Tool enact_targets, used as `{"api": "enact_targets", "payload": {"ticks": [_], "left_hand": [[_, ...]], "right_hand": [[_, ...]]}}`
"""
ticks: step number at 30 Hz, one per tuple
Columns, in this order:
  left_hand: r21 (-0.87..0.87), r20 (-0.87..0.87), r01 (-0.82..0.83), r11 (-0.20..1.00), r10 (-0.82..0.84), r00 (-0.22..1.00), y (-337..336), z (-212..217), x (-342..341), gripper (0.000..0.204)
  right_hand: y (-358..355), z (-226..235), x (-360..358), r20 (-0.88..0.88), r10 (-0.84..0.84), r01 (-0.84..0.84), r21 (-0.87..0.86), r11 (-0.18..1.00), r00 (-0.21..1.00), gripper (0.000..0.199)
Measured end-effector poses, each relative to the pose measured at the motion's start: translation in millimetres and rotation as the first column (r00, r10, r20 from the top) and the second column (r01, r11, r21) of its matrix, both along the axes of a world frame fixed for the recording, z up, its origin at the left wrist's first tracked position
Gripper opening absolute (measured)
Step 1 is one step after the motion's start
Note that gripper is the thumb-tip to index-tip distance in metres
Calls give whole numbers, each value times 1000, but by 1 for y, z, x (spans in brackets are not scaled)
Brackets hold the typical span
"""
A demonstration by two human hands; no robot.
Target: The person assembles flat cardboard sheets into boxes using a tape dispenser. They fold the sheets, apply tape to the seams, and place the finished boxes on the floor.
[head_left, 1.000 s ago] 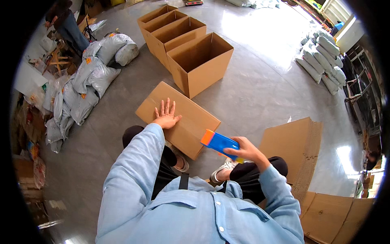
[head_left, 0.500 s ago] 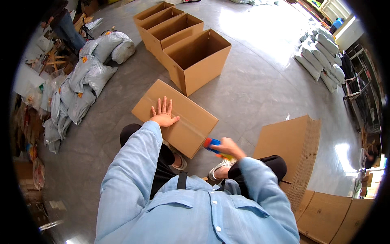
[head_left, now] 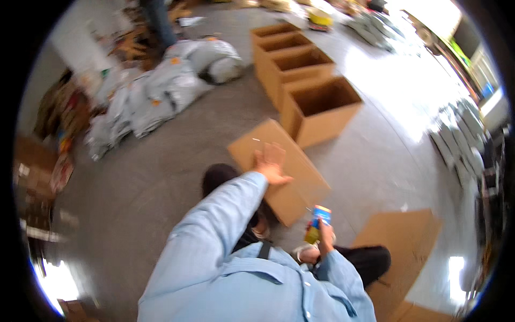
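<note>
My left hand (head_left: pixel 271 163) rests flat, fingers spread, on a closed brown cardboard box (head_left: pixel 279 170) lying on the grey floor in front of my knees. My right hand (head_left: pixel 322 232) is drawn back near my right knee and grips a blue and orange tape dispenser (head_left: pixel 318 222), held upright and clear of the box. Both arms are in light blue sleeves. The frame is blurred by head movement.
A row of open cardboard boxes (head_left: pixel 316 107) stands beyond the closed box. Grey filled sacks (head_left: pixel 161 91) are heaped at the left. Flat cardboard sheets (head_left: pixel 402 252) lie at my right. White sacks (head_left: pixel 461 145) line the far right. Another person's legs (head_left: pixel 158 21) stand at the top.
My right hand has pulled the tape dispenser back from the box edge toward my knee. My head has turned, shifting the view. My left hand stays on the box.
</note>
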State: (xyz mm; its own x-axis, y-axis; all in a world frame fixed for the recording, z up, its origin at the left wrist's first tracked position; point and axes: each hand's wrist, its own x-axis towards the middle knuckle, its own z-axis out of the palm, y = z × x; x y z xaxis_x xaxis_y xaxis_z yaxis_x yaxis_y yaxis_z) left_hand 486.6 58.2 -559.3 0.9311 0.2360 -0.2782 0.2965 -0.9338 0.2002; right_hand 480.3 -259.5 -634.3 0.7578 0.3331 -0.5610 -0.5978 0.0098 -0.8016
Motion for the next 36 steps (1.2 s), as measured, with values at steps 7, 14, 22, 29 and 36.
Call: {"api": "enact_targets", "payload": {"ticks": [7, 14, 22, 29, 36], "left_hand": [[-47, 201, 230, 972, -216, 955, -114, 16, -18, 99], [-309, 106, 343, 887, -326, 939, -81, -4, -6, 84], [-336, 313, -466, 818, 564, 764, 97, -5, 23, 84], [-316, 94, -413, 854, 462, 882, 64, 21, -2, 94], [-497, 173, -321, 806, 455, 874, 38, -16, -6, 77]], "right_hand": [[5, 2, 27, 98, -356, 353, 44, 935, 929, 40], [4, 20, 25, 47, -312, 295, 217, 930, 949, 41], [-3, 42, 25, 79, -336, 315, 202, 927, 939, 39], [-33, 23, 34, 174, -405, 417, -38, 908, 898, 46], [-60, 25, 36, 177, -391, 406, -57, 912, 903, 46]]}}
